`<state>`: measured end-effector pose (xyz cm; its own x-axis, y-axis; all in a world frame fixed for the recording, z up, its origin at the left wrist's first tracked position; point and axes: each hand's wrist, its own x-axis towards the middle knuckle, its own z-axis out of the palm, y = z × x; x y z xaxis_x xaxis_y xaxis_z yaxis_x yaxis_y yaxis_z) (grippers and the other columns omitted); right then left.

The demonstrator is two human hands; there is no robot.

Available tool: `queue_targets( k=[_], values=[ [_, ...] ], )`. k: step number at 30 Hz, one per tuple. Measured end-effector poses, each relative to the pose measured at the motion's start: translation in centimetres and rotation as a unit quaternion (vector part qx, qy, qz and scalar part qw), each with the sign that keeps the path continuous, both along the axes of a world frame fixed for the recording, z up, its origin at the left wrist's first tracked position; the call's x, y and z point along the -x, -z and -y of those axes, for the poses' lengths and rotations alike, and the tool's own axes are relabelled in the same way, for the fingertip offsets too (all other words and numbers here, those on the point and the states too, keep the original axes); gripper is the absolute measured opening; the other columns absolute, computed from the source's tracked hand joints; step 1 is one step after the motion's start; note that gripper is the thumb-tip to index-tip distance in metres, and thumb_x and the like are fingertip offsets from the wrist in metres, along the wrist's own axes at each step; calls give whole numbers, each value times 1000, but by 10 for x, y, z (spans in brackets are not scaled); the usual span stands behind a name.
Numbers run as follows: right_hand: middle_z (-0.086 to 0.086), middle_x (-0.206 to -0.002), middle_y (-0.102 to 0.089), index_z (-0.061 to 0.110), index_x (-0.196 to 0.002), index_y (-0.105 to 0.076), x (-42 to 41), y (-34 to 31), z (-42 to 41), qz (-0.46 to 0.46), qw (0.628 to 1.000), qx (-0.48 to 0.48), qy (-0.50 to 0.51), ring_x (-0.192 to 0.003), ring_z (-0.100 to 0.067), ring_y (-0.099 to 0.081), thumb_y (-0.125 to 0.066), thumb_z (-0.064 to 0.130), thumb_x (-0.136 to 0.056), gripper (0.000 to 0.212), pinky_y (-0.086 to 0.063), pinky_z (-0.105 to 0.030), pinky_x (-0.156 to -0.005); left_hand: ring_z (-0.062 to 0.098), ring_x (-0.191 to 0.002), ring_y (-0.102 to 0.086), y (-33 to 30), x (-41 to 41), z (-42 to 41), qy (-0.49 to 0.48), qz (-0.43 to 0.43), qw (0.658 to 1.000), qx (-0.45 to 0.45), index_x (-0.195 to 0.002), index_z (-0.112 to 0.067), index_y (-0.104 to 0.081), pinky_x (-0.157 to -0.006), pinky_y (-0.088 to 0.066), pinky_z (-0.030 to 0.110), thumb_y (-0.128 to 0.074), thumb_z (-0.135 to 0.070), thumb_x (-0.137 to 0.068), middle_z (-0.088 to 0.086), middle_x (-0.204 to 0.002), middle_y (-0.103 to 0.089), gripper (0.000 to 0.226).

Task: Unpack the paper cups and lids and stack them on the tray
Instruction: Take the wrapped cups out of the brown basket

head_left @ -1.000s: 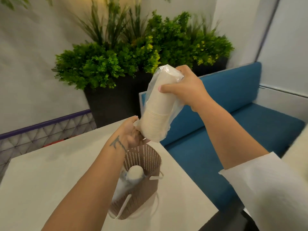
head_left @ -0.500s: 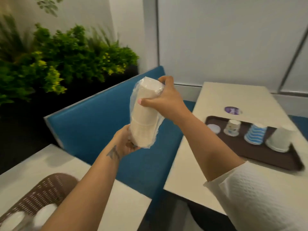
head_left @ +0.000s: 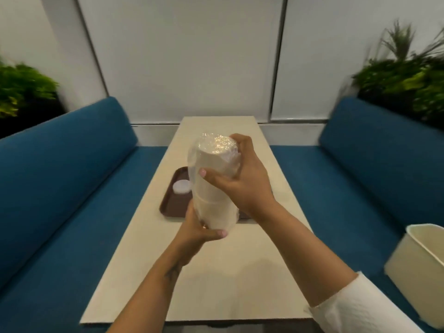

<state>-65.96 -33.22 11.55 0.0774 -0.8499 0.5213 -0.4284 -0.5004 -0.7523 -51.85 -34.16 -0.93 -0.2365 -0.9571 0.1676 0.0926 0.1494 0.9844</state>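
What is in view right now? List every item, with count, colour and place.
sleeve of cups: one, white in clear plastic, held above the table
tray: one, brown, mid-table, partly hidden
lid: one, white, on tray
table: one, cream, centre
benches: two, blue, either side
bin: one, cream, right edge
plants: green, both far corners
left hand: grip on sleeve's bottom
right hand: grip near sleeve's top
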Motion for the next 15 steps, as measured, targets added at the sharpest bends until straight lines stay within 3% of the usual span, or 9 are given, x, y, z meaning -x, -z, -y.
queue_targets(
  k=[2, 5, 8, 11, 15],
  values=[
    [16, -119, -47, 29, -131, -34, 33, 10, 8, -9, 1000, -20, 18, -103, -8, -51, -78, 47, -71, 76, -44, -11, -76, 19, -117, -58, 16, 36, 14, 4, 6, 1000, -1, -137, -28, -37, -80, -54, 28, -78, 8, -60, 5, -131, -57, 94],
    [15, -118, -49, 29, -133, -36, 73, 27, 19, -11, 997, -57, 42, -103, -9, -51, -79, 46, -71, 78, -44, -19, -78, 29, -121, -56, 44, 74, 32, 8, 9, 1000, -23, -137, -21, -39, -86, -55, 45, -79, 6, -60, 12, -132, -56, 91],
    [13, -120, -52, 29, -131, -37, 100, 45, 30, -14, 993, -103, 49, -104, -11, -53, -79, 43, -71, 74, -46, -23, -80, 29, -121, -55, 66, 98, 46, 12, 35, 998, -60, -135, -25, -40, -91, -52, 56, -82, 2, -58, 9, -132, -57, 92],
    [11, -118, -54, 30, -127, -39, 117, 60, 41, -12, 989, -141, 49, -103, -12, -55, -80, 38, -72, 69, -48, -20, -74, 24, -118, -58, 84, 109, 55, 2, 65, 994, -88, -131, -31, -42, -90, -53, 55, -88, -14, -50, 3, -128, -60, 95],
    [20, -107, -51, 37, -118, -39, 126, 76, 50, -23, 984, -171, 37, -98, -6, -53, -80, 32, -72, 61, -45, -20, -73, 12, -109, -61, 97, 113, 64, -46, 205, 974, -90, -120, -46, -46, -90, -52, 45, -88, -40, -40, -14, -115, -65, 90]
  ],
)
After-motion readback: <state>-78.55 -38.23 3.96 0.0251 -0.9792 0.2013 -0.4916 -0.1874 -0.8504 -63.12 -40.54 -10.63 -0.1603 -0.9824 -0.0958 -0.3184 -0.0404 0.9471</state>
